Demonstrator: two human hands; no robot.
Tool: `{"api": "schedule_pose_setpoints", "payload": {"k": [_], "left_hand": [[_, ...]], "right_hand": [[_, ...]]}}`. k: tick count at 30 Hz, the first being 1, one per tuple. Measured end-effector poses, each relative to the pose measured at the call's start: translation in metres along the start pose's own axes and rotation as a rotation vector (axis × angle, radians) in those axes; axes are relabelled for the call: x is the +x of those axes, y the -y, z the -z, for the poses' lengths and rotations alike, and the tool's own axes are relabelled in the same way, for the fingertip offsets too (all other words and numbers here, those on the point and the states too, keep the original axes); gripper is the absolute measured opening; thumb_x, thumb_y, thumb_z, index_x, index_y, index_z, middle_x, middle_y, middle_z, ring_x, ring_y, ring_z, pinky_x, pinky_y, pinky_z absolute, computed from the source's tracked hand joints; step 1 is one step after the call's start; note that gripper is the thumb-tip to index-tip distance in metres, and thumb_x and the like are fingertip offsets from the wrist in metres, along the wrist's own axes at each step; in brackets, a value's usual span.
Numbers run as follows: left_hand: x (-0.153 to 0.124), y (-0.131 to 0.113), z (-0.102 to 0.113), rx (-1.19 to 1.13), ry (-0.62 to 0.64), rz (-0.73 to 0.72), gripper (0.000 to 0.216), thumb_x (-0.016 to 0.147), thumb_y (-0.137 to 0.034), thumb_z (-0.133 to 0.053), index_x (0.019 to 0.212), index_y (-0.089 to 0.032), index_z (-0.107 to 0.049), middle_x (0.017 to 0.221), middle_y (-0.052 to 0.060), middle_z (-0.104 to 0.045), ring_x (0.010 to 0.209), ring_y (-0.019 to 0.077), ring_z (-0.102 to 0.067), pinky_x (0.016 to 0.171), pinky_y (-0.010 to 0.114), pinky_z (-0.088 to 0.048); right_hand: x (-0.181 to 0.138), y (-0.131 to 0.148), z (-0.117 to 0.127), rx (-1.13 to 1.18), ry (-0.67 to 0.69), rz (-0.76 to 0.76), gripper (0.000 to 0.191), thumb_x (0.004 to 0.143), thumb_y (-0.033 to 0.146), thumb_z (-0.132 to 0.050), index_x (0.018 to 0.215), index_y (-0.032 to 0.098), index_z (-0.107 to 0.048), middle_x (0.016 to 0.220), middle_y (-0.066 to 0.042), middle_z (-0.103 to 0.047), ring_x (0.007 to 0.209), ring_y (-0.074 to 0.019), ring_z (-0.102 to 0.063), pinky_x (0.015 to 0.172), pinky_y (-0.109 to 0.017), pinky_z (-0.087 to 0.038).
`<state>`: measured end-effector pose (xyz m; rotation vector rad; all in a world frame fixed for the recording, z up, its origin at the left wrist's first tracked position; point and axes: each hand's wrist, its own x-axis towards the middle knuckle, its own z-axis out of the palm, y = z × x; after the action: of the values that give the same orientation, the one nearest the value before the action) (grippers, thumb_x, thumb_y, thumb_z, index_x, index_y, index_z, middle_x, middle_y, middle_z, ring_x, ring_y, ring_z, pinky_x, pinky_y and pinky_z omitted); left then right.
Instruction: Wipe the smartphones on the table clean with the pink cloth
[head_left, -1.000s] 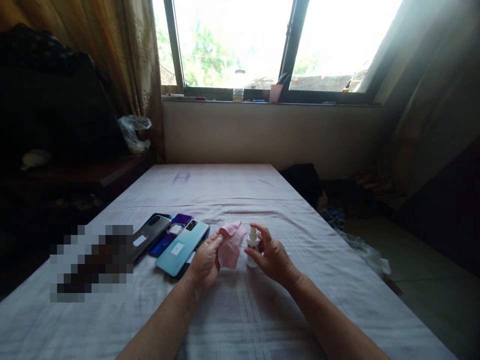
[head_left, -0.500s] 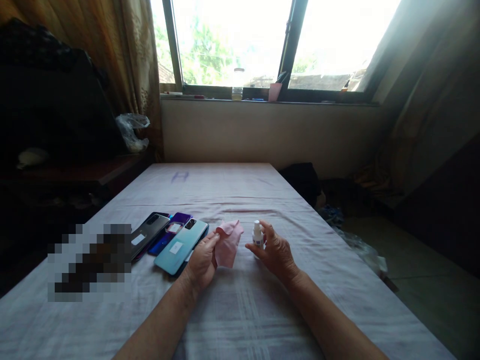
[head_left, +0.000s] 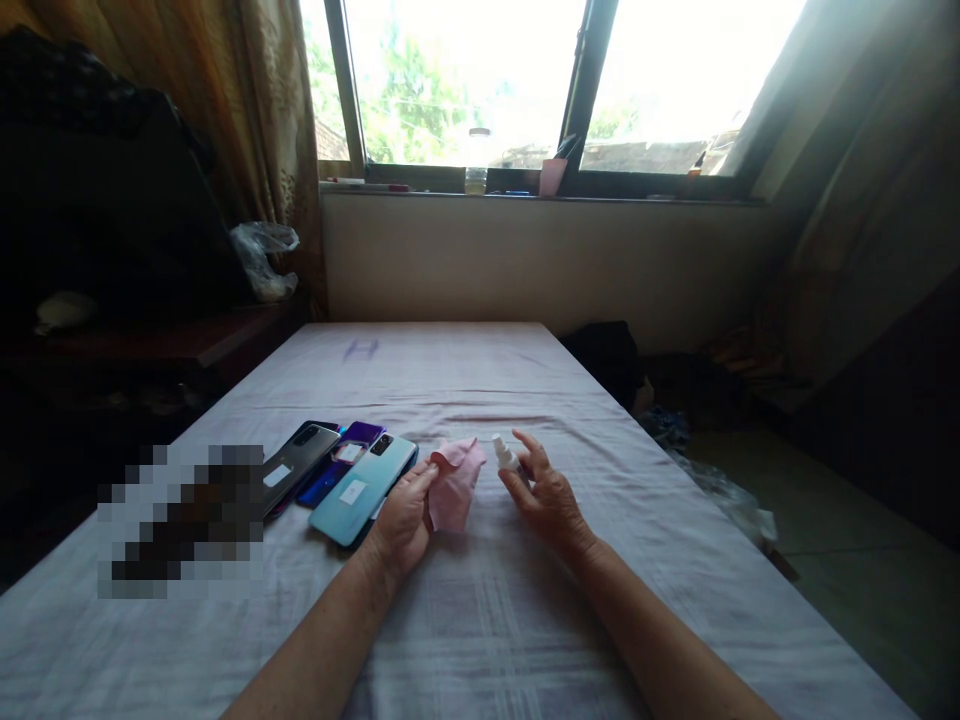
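A pink cloth [head_left: 456, 485] hangs from my left hand [head_left: 405, 510], pinched between thumb and fingers. My right hand [head_left: 547, 490] is closed around a small white spray bottle [head_left: 504, 452], its index finger raised beside the nozzle. The bottle leans left, its top toward the cloth; the hand hides most of its lower part. Just left of my left hand lies a light blue phone [head_left: 360, 495] with a white label, overlapping a darker one beneath. Behind it are a purple-blue phone [head_left: 341, 465] and a grey phone [head_left: 296, 465], each bearing a label.
A white checked sheet [head_left: 480, 620] covers the flat surface. At its left a pixelated patch [head_left: 184, 520] conceals something. A dark wooden table [head_left: 247, 325] with a plastic bag [head_left: 264, 260] stands left. Jar [head_left: 477, 165] and pink cup [head_left: 552, 176] are on the windowsill.
The spray bottle has gone from upright to tilted left toward the cloth. My right index finger has lifted off its neck. My left hand and the cloth stay nearly the same.
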<state>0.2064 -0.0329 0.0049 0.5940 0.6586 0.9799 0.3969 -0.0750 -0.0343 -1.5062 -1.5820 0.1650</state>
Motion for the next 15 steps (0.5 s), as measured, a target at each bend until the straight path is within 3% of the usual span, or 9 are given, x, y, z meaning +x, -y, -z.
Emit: {"api": "schedule_pose_setpoints", "payload": {"k": [6,11,15], "left_hand": [[-0.0001,0.0029,0.0018,-0.007,-0.010,0.016,0.015,0.085,-0.011,-0.065,0.095,-0.012,-0.076,0.107,0.012,-0.077,0.105,0.0248,-0.071,0.098,0.033,-0.052],[0.0003,0.0040,0.0032,-0.011,-0.023,0.039,0.019,0.088,-0.007,-0.059,0.097,-0.012,-0.075,0.104,0.011,-0.077,0.098,0.0218,-0.073,0.089,0.029,-0.055],[-0.0002,0.0038,0.0043,-0.017,-0.027,0.057,0.021,0.089,-0.007,-0.057,0.099,-0.013,-0.074,0.102,0.010,-0.077,0.090,0.0187,-0.074,0.083,0.026,-0.057]], "right_hand": [[0.0008,-0.0031,-0.0044,-0.017,-0.105,0.092,0.050,0.093,0.025,-0.036,0.142,0.020,-0.043,0.125,-0.013,-0.062,0.103,-0.0202,-0.066,0.085,-0.034,-0.054],[0.0001,0.0006,-0.0040,-0.017,-0.041,0.112,0.048,0.090,0.031,-0.048,0.137,0.022,-0.051,0.111,-0.009,-0.068,0.096,-0.0209,-0.067,0.083,-0.033,-0.056],[-0.0025,0.0052,-0.0022,0.094,0.022,0.047,0.042,0.092,0.033,-0.048,0.132,0.018,-0.052,0.080,-0.002,-0.068,0.061,-0.0145,-0.065,0.060,-0.026,-0.054]]}}
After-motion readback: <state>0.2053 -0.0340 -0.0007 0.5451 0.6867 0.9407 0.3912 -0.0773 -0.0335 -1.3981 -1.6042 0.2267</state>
